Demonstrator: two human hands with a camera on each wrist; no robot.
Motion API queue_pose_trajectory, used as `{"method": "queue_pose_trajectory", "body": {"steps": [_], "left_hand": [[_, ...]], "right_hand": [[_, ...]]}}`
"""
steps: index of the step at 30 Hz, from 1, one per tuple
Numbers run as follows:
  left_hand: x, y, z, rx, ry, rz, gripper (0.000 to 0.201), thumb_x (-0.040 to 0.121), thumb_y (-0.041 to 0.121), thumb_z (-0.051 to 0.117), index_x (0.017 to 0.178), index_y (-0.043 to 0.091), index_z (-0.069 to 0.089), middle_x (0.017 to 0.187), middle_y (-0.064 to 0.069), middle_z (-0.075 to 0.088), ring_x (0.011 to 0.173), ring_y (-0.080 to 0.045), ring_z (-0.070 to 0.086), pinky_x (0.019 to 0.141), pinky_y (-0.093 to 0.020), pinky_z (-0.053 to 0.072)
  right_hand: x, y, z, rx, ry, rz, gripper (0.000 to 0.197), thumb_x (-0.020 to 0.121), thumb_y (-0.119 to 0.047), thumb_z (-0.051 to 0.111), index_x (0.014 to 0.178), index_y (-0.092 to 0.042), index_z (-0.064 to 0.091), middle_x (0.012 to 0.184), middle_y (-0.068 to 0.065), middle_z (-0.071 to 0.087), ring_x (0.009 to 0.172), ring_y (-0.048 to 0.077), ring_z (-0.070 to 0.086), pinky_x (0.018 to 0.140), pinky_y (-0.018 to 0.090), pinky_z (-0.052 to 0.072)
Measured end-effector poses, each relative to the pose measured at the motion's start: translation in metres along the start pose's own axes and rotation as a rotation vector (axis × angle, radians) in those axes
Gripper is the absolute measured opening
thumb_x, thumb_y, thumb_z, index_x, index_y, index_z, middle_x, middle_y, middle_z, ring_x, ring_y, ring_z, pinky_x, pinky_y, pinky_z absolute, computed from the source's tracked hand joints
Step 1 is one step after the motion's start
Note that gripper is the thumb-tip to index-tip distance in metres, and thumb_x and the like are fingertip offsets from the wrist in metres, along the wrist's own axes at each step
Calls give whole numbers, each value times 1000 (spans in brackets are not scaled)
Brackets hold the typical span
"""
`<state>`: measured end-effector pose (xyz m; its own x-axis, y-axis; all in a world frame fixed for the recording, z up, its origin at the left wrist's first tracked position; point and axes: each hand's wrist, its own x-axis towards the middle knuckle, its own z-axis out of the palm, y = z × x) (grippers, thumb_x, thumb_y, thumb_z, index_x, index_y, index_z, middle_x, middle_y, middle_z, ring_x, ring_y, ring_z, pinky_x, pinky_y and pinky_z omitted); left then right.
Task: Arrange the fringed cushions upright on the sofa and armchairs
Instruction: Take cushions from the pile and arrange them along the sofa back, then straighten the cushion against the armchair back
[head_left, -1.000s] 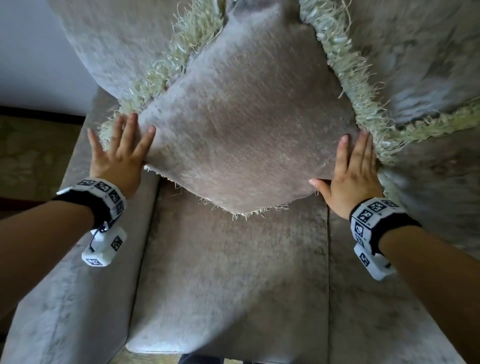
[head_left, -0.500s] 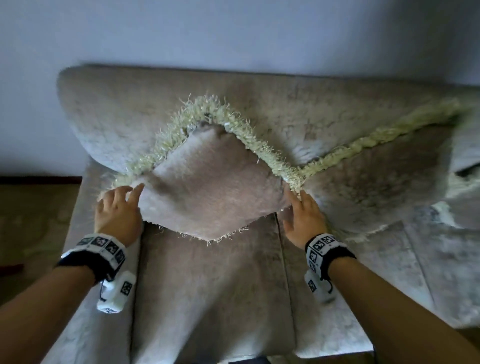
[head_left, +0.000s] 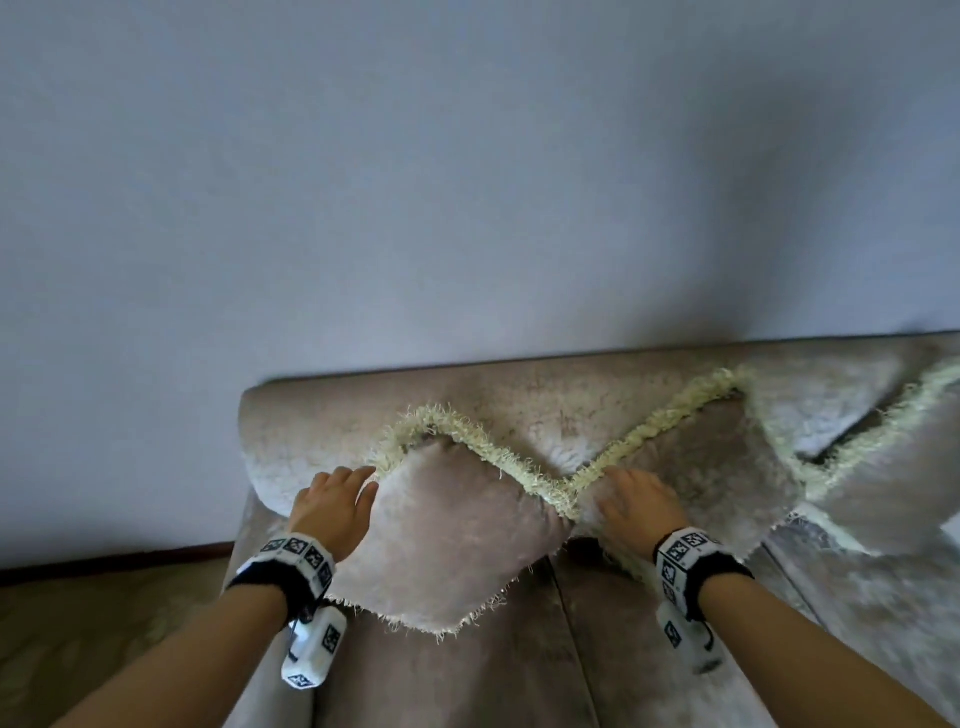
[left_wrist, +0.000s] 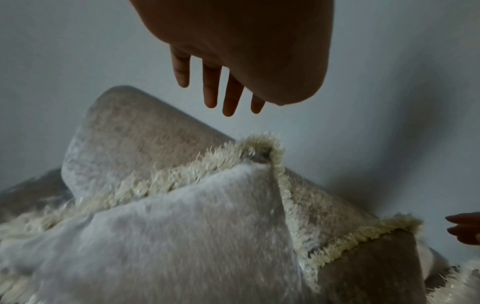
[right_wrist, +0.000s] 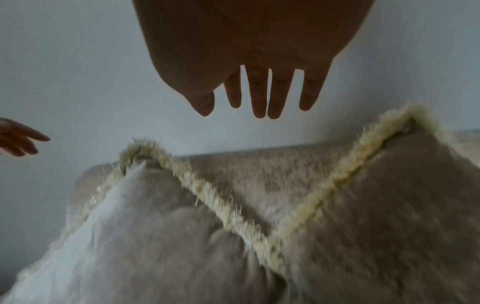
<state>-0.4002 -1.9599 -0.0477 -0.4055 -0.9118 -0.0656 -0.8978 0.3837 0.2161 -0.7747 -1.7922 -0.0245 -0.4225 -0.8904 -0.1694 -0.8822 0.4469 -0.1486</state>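
Observation:
A beige fringed cushion (head_left: 457, 540) stands on one corner against the sofa backrest (head_left: 322, 415), diamond-wise. A second fringed cushion (head_left: 696, 467) leans beside it on the right, and their fringes meet. My left hand (head_left: 335, 501) hovers at the first cushion's left corner with straight fingers (left_wrist: 221, 86) and holds nothing. My right hand (head_left: 636, 501) is over the spot where the two cushions meet. Its fingers (right_wrist: 259, 92) are straight and clear of the first cushion (right_wrist: 168, 246) and the second (right_wrist: 389, 216).
A third fringed cushion (head_left: 893, 478) leans at the far right of the sofa. The seat cushions (head_left: 467, 686) lie below my arms. A plain pale wall (head_left: 467, 156) rises behind the backrest. Patterned floor (head_left: 104, 623) shows left of the sofa.
Both hands were pressing flat on the first cushion's left and right corners. They have lifted off it, and my view has risen and drawn back from the sofa.

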Motion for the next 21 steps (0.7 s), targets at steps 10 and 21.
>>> {"method": "queue_pose_trajectory", "body": {"steps": [10, 21], "left_hand": [[-49, 11, -72, 22, 211, -114, 43, 100, 43, 30, 139, 31, 45, 132, 1, 56, 120, -25, 48, 97, -44, 39], [-237, 2, -114, 99, 417, -499, 41, 97, 39, 38, 135, 31, 50, 124, 0, 60, 115, -30, 51, 94, -46, 43]], "right_hand": [[14, -21, -89, 37, 157, -271, 47, 97, -42, 45, 140, -23, 45, 142, 5, 52, 126, 26, 50, 103, 41, 42], [-18, -144, -90, 130, 121, -829, 49, 92, -45, 52, 134, -21, 50, 128, 8, 59, 118, 29, 54, 97, 44, 47]]}}
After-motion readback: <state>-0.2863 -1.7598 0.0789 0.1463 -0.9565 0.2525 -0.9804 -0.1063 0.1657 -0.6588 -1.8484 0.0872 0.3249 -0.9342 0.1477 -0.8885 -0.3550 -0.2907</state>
